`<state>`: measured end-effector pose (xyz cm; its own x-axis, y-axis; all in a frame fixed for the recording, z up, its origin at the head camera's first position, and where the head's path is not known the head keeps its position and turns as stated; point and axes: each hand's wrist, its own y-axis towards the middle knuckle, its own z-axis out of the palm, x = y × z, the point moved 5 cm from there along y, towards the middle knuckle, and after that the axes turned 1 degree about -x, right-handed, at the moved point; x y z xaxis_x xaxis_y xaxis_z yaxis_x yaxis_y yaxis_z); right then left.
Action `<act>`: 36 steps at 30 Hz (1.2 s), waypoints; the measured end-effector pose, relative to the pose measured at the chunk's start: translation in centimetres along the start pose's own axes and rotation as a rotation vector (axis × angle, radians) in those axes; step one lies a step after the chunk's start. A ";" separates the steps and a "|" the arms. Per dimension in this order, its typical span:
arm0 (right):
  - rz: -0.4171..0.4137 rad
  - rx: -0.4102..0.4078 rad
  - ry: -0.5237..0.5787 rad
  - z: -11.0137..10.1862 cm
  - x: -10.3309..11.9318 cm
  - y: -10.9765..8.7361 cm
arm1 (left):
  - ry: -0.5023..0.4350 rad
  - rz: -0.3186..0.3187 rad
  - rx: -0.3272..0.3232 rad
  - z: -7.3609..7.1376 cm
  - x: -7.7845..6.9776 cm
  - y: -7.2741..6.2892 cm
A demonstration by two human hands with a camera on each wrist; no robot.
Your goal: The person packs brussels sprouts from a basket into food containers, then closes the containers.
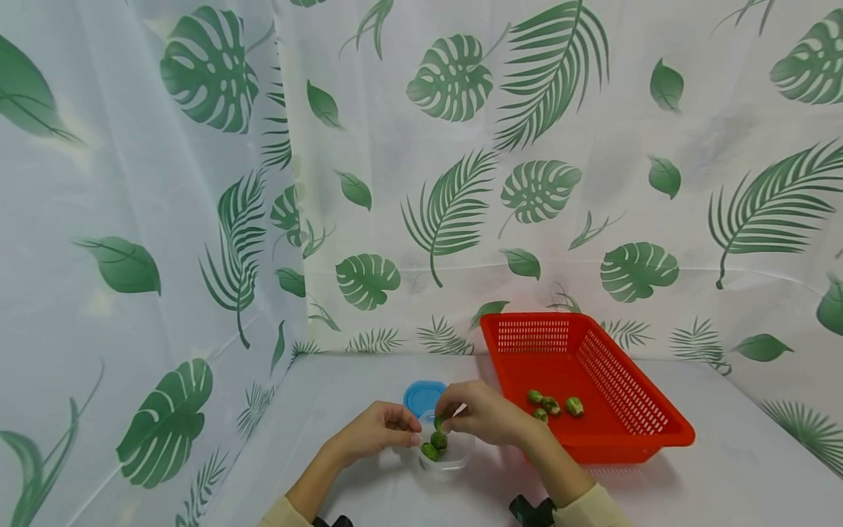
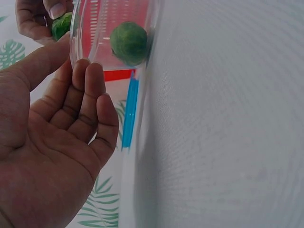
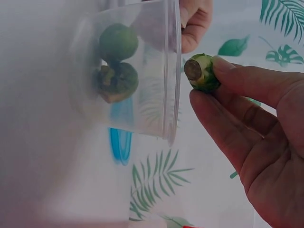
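Note:
A clear round plastic tub stands on the table with two Brussels sprouts inside. My left hand holds the tub's left side, thumb at the rim and fingertips against the wall just below it. Between thumb and fingertips, my right hand pinches another Brussels sprout, its cut stem end facing the tub. In the right wrist view that sprout is just outside the rim, over the tub's mouth. A blue lid lies flat behind the tub.
To the right stands a red plastic basket with perforated sides, several Brussels sprouts lying on its floor. Its near left side is close to my right forearm. Leaf-printed curtains hang behind the white table and along the left.

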<state>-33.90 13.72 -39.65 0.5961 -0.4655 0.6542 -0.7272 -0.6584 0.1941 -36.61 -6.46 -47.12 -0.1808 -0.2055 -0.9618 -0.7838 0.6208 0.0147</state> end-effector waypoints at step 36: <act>0.092 0.175 0.021 2.3 -0.8 0.4 | 0.002 0.008 0.008 -0.1 0.1 0.1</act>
<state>-33.90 12.49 -41.77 0.5217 -0.5173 0.6785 -0.7068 -0.7074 0.0042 -36.74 -6.50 -47.19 -0.1886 -0.2023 -0.9610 -0.7773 0.6288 0.0202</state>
